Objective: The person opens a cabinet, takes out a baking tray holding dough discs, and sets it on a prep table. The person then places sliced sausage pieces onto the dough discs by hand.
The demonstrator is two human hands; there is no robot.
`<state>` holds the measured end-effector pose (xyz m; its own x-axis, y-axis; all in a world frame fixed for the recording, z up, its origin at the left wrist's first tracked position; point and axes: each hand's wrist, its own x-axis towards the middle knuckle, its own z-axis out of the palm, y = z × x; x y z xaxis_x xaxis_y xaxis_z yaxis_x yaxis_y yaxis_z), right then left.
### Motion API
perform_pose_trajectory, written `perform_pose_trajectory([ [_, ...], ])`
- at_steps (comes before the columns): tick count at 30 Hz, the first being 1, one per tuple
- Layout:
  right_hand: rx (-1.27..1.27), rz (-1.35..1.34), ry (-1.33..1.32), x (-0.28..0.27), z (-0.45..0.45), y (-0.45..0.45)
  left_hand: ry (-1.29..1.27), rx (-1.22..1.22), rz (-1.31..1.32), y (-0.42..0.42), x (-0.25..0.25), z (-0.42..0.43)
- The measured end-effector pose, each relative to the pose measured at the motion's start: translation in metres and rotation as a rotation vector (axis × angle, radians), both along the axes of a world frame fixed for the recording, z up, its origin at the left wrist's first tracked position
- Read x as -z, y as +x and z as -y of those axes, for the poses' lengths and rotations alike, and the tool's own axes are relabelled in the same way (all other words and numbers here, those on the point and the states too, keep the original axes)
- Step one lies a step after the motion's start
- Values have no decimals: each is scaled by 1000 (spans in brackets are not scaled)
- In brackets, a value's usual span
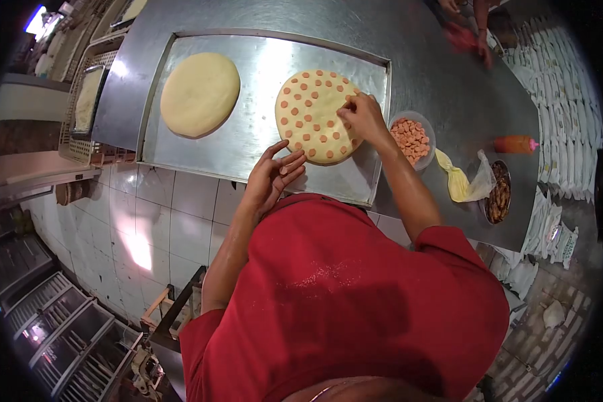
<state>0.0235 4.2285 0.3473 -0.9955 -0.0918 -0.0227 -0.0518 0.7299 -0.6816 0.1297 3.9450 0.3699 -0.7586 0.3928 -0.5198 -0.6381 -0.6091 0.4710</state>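
Observation:
A round of pale dough [326, 108] dotted with small pinkish-orange sausage slices lies on the right side of a large metal tray [258, 94]. My right hand [365, 120] is over the right part of this dough, thumb and fingertips pinched together; whether a slice is between them is hidden. Near the dough's lower left edge, my left hand [275, 175] hovers with fingers apart and nothing in it. A second, plain dough round [199, 95] rests on the tray's left side. Beside my right wrist stands a clear bowl [431, 127] filled with cut sausage slices [409, 142].
On the steel table [462, 100], to the right, are a bag of yellow filling [455, 184], a dish of brown pieces [498, 194] and an orange squeeze bottle [514, 145]. Another person's hands [481, 43] show at top right. A plastic crate [67, 137] stands left; stacked white packs [563, 114] stand right.

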Motion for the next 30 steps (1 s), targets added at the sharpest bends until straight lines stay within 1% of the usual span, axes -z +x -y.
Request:
perform_pose_trajectory([
  [1, 22, -62, 79, -6, 5, 3, -4, -2, 9, 2, 2, 1],
  [2, 41, -125, 157, -11, 11, 6, 64, -11, 17, 5, 4, 2],
  [3, 35, -124, 151, -16, 20, 8, 132, -22, 17, 3, 5, 4],
  [4, -86, -82, 25, -22, 30, 16, 199, -32, 19, 2, 6, 6],
  [5, -203, -36, -101, -27, 41, 27, 193, -35, 25, 3, 5, 7],
  [6, -203, -32, -106, -31, 53, 38, 219, -22, 24, 2, 5, 6],
  [8, -555, -45, -174, -38, 72, 57, 277, 9, 19, 0, 4, 3],
  [9, -554, -43, -174, -39, 75, 61, 277, 10, 21, 1, 6, 3],
  [12, -629, -162, -75, -41, 83, 67, 378, 16, -30, 3, 16, 8],
  [16, -648, -223, -19, -42, 84, 66, 379, 0, -15, 5, 15, 6],
  [21, -697, -173, -101, -51, 92, 72, 394, 25, -67, 3, 24, 8],
  [23, -678, -194, -134, -39, 94, 74, 481, 39, -58, 6, 33, 9],
  [25, -663, -207, -144, -38, 86, 70, 530, 52, -54, 5, 28, 7],
  [28, -320, -63, -321, -42, 55, 40, 298, -35, -3, 5, 8, 8],
  [29, -132, 33, -378, -36, 41, 25, 299, -34, -2, 6, 2, 12],
  [30, 60, 131, -432, -27, 28, 10, 165, -74, -64, 7, -4, 20],
])
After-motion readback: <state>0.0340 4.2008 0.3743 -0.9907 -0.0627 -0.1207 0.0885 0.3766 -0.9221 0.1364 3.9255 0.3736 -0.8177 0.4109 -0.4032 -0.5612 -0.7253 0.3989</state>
